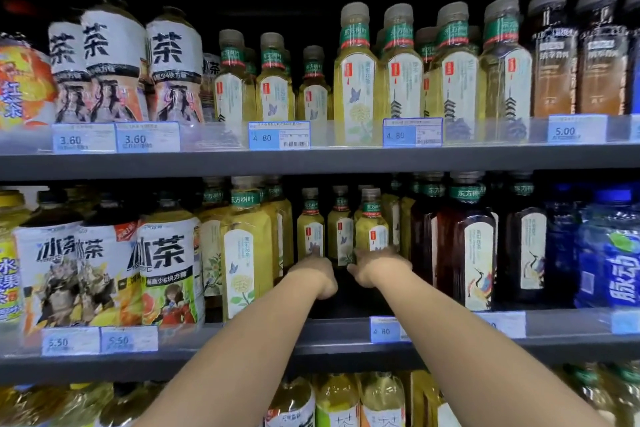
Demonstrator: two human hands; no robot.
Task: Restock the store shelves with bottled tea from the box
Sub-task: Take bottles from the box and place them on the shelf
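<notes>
Two tall rows flank the gap on the middle shelf (571,343), centre frame: large yellow bottles (242,253) left, dark bottles (464,246) right. Either forearm could topple them. Small tea bottles (341,229) stand at the back; the left hand (313,276) and right hand (377,265) reach their bases, grip too blurred to tell.

Three small bottles of yellow tea stand upright, far back on the middle shelf (346,329), in a dark gap in the row. Each has a grey-brown cap, a green neck band and a white label with a red stamp. The left bottle (310,230) and the middle bottle (340,229) stand side by side. The right bottle (372,227) stands a little nearer, just beside the middle one. The shelf deck in front of them is bare.
</notes>
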